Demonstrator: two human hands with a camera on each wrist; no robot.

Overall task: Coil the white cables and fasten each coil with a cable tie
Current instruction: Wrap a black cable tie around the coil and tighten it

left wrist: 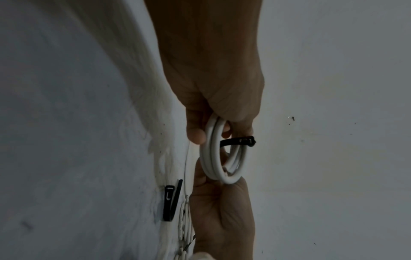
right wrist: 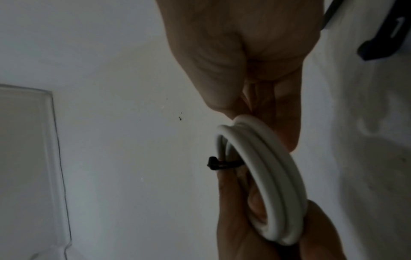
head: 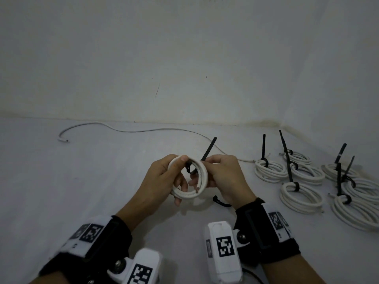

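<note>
We hold the coil point(head: 189, 177) upright between us: our left hand point(head: 164, 181) curls round its near-left rim, our right hand point(head: 225, 177) pinches the cable tie point(head: 208, 149) at the right rim, its tail pointing up and away, so we judge the tightening pull falls to the right

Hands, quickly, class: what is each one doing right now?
Left hand: closed, gripping the white cable coil.
Right hand: closed, holding the coil's other side beside the black cable tie.
</note>
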